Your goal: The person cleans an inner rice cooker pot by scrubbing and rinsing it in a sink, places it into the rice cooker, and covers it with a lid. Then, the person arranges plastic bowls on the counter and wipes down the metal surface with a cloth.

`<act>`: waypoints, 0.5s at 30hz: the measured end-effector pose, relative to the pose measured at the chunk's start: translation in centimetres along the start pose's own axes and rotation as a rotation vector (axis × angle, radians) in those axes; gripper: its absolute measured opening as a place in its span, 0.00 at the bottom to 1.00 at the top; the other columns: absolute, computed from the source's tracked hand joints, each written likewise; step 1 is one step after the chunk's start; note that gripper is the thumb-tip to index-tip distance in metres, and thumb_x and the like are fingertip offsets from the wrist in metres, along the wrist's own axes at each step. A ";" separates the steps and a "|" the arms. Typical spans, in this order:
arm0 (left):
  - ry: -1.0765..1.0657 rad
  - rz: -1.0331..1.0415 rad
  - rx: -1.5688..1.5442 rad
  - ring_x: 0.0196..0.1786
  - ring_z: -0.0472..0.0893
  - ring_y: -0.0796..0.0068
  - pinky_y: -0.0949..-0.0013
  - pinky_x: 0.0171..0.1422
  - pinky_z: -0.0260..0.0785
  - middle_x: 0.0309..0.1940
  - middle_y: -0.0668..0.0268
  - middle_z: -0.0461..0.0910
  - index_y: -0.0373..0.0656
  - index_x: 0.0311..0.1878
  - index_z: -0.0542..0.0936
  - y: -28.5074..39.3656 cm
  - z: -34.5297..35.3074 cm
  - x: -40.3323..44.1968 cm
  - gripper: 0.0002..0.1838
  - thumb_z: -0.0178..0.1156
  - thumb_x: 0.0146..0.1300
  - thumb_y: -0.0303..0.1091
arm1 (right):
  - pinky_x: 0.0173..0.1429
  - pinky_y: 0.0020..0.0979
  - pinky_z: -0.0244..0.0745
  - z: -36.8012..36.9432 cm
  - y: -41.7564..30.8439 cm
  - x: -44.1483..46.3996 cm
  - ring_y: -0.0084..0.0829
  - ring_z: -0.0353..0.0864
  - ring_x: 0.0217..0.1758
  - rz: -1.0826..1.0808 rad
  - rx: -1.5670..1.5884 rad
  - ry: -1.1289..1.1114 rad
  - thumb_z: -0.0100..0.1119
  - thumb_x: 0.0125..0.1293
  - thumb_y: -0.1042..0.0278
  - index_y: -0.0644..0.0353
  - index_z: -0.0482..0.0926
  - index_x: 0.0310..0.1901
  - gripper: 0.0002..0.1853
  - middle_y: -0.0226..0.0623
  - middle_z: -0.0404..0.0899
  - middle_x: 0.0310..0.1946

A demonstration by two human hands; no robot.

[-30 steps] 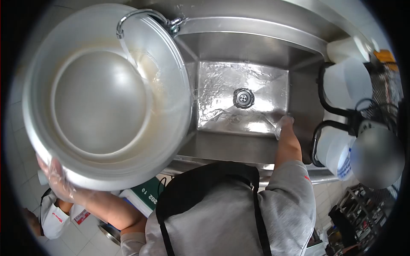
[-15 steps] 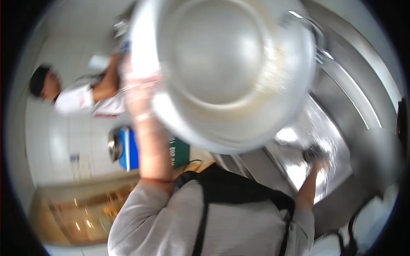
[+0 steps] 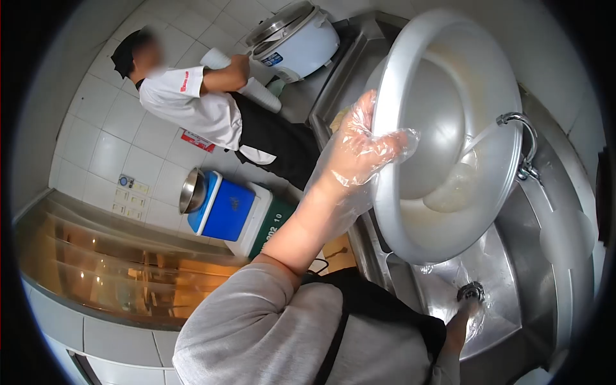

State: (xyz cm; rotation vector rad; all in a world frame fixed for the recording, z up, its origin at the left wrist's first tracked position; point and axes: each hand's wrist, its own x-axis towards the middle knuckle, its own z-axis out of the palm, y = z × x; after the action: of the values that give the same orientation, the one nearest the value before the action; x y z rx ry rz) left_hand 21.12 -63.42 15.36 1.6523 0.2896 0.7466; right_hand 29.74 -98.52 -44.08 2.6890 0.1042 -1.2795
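Observation:
My left hand, in a clear plastic glove, grips the rim of a large silver metal basin, thumb inside the rim. The basin is tilted up on its side above the sink. From a curved tap a stream of water falls into it, and some water lies inside with brownish staining near the wall. Lower right, my gloved right hand is down in the steel sink, closed around a dark, wiry steel scourer. The basin stands apart from that hand.
A co-worker in a white shirt and black apron holds stacked white cups beside a rice cooker. A blue cooler box, a steel bowl and a green crate stand to the left. The steel counter edge runs alongside.
The basin has moved right and swung from facing me to a tilted angle beneath the tap, with my left hand on its rim. My right hand stays in the sink with the scourer.

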 end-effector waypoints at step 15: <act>0.103 0.094 0.232 0.43 0.76 0.50 0.60 0.48 0.68 0.37 0.44 0.75 0.32 0.50 0.65 -2.4 -1.8 -1.7 0.28 0.58 0.45 0.32 | 0.62 0.52 0.59 -27.4 2.9 -16.2 0.51 0.61 0.63 -0.584 2.366 0.401 0.55 0.53 0.34 0.54 0.47 0.67 0.48 0.54 0.56 0.63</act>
State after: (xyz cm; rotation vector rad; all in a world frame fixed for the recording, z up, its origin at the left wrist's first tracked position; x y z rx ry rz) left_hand 19.28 -62.45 12.60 1.8588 0.3849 0.8972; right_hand 40.82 -96.49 -14.16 4.9470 -1.8784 -0.6118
